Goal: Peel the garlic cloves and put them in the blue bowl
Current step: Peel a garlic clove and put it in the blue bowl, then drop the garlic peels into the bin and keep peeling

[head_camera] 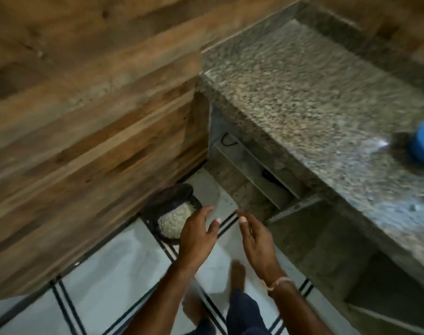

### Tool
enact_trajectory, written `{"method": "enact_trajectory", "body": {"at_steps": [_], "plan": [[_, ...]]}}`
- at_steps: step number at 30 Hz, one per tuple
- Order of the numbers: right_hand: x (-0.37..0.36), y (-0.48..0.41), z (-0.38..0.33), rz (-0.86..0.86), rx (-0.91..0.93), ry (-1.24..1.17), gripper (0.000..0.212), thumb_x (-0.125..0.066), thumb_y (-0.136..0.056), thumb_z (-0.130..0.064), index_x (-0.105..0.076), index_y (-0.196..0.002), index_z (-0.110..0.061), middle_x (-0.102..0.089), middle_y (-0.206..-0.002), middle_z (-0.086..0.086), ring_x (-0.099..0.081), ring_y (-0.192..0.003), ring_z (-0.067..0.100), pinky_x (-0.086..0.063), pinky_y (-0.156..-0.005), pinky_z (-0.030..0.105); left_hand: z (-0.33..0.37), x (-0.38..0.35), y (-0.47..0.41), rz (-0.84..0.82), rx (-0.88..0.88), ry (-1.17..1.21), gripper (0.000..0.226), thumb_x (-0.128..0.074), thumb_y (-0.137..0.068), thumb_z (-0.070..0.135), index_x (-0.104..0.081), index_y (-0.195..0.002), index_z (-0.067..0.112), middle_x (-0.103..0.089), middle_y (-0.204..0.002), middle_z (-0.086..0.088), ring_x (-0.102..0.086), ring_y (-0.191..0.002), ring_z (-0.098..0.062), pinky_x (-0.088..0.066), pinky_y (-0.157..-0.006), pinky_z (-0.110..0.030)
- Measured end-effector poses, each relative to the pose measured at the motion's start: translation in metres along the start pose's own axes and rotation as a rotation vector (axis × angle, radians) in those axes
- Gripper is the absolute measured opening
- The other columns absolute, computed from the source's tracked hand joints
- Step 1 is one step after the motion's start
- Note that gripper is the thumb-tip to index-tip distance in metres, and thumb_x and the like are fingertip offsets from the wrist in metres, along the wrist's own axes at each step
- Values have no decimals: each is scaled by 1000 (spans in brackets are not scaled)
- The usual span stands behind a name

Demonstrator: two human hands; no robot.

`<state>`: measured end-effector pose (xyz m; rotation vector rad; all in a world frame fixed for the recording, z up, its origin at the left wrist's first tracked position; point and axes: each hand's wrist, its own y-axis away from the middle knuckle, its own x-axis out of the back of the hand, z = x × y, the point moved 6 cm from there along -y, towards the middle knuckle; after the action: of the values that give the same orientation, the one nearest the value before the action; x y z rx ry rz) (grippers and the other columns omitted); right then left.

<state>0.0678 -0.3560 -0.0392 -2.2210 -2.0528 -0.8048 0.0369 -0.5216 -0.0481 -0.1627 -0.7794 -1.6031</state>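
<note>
Hands: left hand (198, 232) and right hand (255, 240) both out over the floor (114, 274), fingers relaxed and spread, holding nothing.
Blue bowl: blue bowl (423, 143) on the granite tabletop (290, 93), at its right edge, cut off by the frame, blurred.
Garlic: cannot tell, none made out.
Floor: dark bin (167, 213) with pale scraps against the wood wall (85, 117), just beyond left hand.
Wrist: thread band (277, 284) on right wrist.

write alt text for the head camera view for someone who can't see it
A person's left hand and right hand, both open and holding nothing, reach out over a tiled floor above a dark bin of pale scraps. A blue bowl sits on the granite counter at right. The picture is blurred.
</note>
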Motion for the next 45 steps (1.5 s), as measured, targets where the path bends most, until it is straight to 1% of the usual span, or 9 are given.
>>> {"method": "enact_trajectory", "body": {"at_steps": [2, 4, 9, 17, 20, 26, 31, 38, 45], "plan": [[49, 17, -3, 89, 55, 70, 39, -40, -105, -51, -60, -134, -34, -63, -127, -13, -59, -117, 2, -50, -100, 30, 37, -21, 15, -24, -81, -49, 45, -60, -102, 41, -53, -145, 31, -58, -146, 6, -54, -134, -15, -48, -108, -36], [92, 28, 1, 168, 89, 131, 31, -42, -106, -49, -59, -130, -40, -62, -122, -17, -59, -113, 0, -51, -97, 29, 70, -43, 24, -42, -163, -73, 44, -61, -102, 40, -54, -144, 33, -57, -146, 5, -52, -136, -15, -48, -110, -39], [205, 43, 32, 352, 123, 270, 34, -46, -108, -41, -65, -133, -27, -66, -126, -8, -61, -113, 8, -53, -97, 34, 160, -127, 42, -82, -375, -199, 38, -63, -101, 34, -62, -138, 26, -62, -138, 2, -56, -128, -17, -42, -99, -25], [365, 38, 101, 494, 38, 342, 33, -49, -108, -36, -63, -136, -25, -65, -133, -5, -58, -121, 14, -45, -95, 27, 272, -277, 47, -222, -457, -212, 37, -65, -101, 32, -63, -137, 24, -63, -139, 3, -59, -127, -16, -48, -103, -29], [404, 29, 115, 521, 8, 378, 35, -48, -108, -37, -61, -138, -24, -64, -132, -3, -59, -120, 18, -49, -94, 36, 299, -311, 37, -247, -465, -220, 35, -67, -99, 31, -65, -134, 25, -65, -136, 3, -60, -125, -16, -51, -102, -35], [459, -5, 136, 529, -65, 452, 36, -53, -107, -29, -58, -141, -20, -61, -135, 1, -58, -119, 23, -51, -95, 40, 336, -365, -3, -265, -495, -285, 35, -76, -93, 26, -70, -126, 22, -70, -117, 3, -66, -99, -14, -53, -83, -28], [501, -53, 149, 515, -190, 539, 55, -63, -100, -10, -48, -152, -23, -49, -154, 4, -49, -134, 27, -46, -109, 43, 348, -406, -36, -362, -675, -374, 37, -74, -91, 11, -69, -124, 26, -62, -110, 7, -62, -97, -10, -53, -79, -31], [520, -96, 155, 506, -276, 648, 53, -73, -95, -24, -55, -145, -30, -47, -157, -3, -44, -139, 25, -43, -110, 44, 347, -424, -55, -411, -740, -424, 17, -71, -93, 13, -67, -96, 29, -60, -94, 13, -61, -83, -9, -54, -66, -38], [524, -101, 157, 553, -277, 683, 57, -81, -87, -34, -60, -140, -31, -50, -157, -7, -49, -135, 22, -51, -95, 36, 425, -402, -78, -143, -675, -257, 5, -71, -97, 25, -67, -97, 29, -65, -91, 15, -59, -78, -8, -40, -56, -25]]}}
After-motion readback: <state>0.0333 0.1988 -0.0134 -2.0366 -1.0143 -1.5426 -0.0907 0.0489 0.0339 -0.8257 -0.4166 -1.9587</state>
